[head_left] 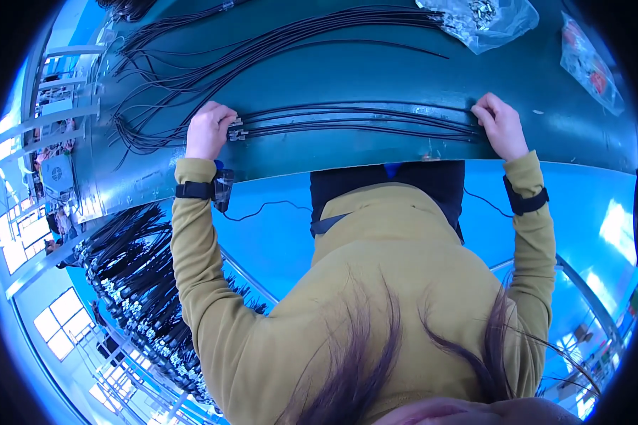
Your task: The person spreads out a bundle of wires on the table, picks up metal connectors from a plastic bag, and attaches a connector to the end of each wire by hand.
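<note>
Several thin black cables lie side by side along the near part of the green table. My left hand is closed, its fingertips pinching cable at the left, beside small metal end fittings. At the other side my right hand pinches the right end of the uppermost cable between thumb and fingers. The ends of the other cables lie just beside that hand. What exactly sits between the fingertips is partly hidden.
More black cables curve across the far left of the green table. A clear bag of small metal parts and another bag with red pieces lie at the far right. Bundled cables hang below left.
</note>
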Available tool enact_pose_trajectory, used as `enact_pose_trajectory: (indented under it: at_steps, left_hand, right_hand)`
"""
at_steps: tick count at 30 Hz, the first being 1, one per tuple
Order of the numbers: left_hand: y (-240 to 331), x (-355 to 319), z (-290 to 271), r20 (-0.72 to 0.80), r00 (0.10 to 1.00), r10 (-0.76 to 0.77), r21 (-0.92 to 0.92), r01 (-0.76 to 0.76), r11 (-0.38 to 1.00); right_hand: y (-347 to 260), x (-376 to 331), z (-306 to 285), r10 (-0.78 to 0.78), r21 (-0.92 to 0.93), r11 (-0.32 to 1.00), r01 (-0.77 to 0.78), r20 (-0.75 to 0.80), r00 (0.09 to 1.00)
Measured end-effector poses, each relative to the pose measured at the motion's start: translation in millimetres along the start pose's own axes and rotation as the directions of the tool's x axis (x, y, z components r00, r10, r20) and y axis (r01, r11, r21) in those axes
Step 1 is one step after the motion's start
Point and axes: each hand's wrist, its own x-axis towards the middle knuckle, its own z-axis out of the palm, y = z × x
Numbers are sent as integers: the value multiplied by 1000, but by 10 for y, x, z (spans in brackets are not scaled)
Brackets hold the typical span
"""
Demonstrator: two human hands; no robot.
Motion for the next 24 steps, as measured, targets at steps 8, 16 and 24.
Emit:
enact_pose_trajectory:
  at_steps: [8,16,24]
  left_hand:
    - [858,762,201,-60,983,176,50,-173,984]
    - [1581,1578,869,-102,908,406,276,-366,889]
    - [2000,1248,789,-38,948,317,-289,-314,905]
  right_hand:
    - [157,91,-314,353,699,577,-422,252,901]
    - [-156,140,-151,394,751,514,-414,222,892]
    - [-71,158,-143,292,795,463,-393,281,914]
